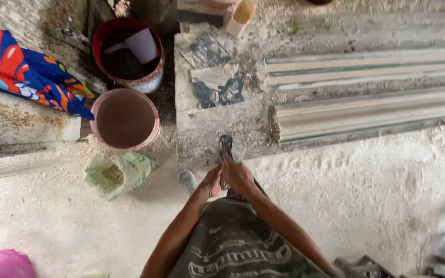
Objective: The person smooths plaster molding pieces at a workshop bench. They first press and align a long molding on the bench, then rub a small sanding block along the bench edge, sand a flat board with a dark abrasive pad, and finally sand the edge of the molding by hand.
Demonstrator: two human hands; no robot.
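At the far left we see a bright blue, red and orange patterned cloth (27,72) draped over a dusty grey ledge (21,123). Just right of it stand two round buckets: a red-rimmed one (127,55) filled with dark liquid, with a pale plastic scoop (139,45) resting in it, and nearer to us a pink-rimmed one (125,119) holding brown contents. Below these, on the sandy floor (377,195), lies an open pale green sack (117,174) with a yellowish powder inside.

In the middle our left hand (211,182) and right hand (238,175) meet, touching each other over a raised foot in a dark sandal (226,145) that rests on the edge of a dusty concrete slab (207,128). Both hands are curled narrow around something at the ankle, but we cannot tell what the grip encloses. The other foot, in a grey sandal (187,181), stands on the floor just left of the hands.

To the right, long pale grooved stone mouldings (366,98) lie side by side.
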